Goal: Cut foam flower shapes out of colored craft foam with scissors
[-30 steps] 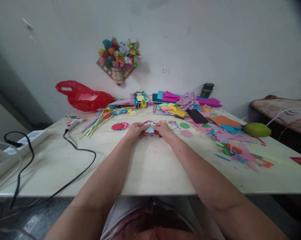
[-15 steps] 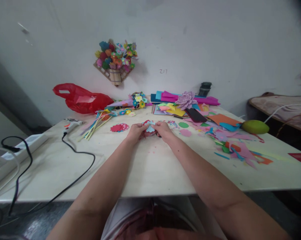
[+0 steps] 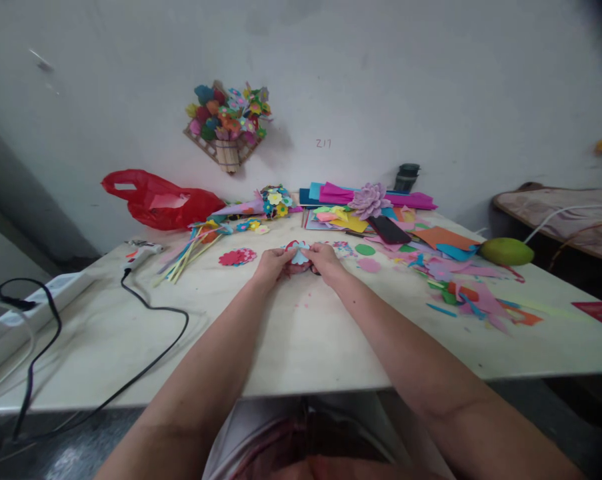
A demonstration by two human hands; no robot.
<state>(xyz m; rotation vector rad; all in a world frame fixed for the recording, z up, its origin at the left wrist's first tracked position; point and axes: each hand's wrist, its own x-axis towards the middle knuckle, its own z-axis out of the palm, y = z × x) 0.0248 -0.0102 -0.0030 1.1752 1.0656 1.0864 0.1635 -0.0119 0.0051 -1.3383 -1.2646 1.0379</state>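
Note:
Both hands meet over the middle of the table, pinching a light blue scalloped flower cutout (image 3: pixel 301 253). My left hand (image 3: pixel 275 261) has its thumb and fingers closed on the cutout's left side. On the opposite side, my right hand (image 3: pixel 323 257) grips it the same way. Red and patterned material shows just behind and under the cutout, partly hidden by the fingers. To the left lie red and patterned scalloped cutouts (image 3: pixel 237 257). Right of my hands are a green oval cutout (image 3: pixel 365 249) and a pink round one (image 3: pixel 369 265).
A glue gun (image 3: pixel 143 253) lies at left, its black cord crossing the table near a power strip (image 3: pixel 41 300). Behind are a red plastic bag (image 3: pixel 165 203), thin strips, felt sheets and a phone (image 3: pixel 389 230). Colourful scraps (image 3: pixel 475 300) and a green mango-like fruit (image 3: pixel 507 251) are at right.
The view has shifted very slightly. Both hands keep the same hold on the light blue flower cutout, with hardly any visible movement.

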